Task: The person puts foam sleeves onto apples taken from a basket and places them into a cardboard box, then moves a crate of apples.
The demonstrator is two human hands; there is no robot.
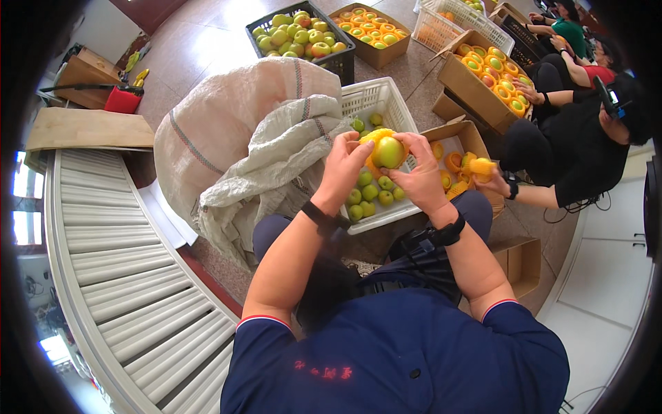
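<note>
A green apple [389, 152] sits partly inside a yellow foam net sleeve [374, 137], held up over a white plastic crate [387, 219]. My left hand [344, 165] grips the sleeve and apple from the left, fingers closed on the edge. From the other side my right hand [422, 174] is closed round the same apple, thumb and fingers against it. Below them, several loose green apples [367, 194] lie in the crate. Just right of the crate stands an open cardboard box [476, 135] with yellow foam sleeves inside; whether each holds fruit cannot be told.
A large woven sack [241, 103] slumps left of the crate. Beyond are a black crate [343, 63] of apples and cardboard boxes of sleeved apples. At right a co-worker's hand [493, 183] holds a yellow sleeve [480, 166]. A white slatted radiator [131, 255] runs along the left.
</note>
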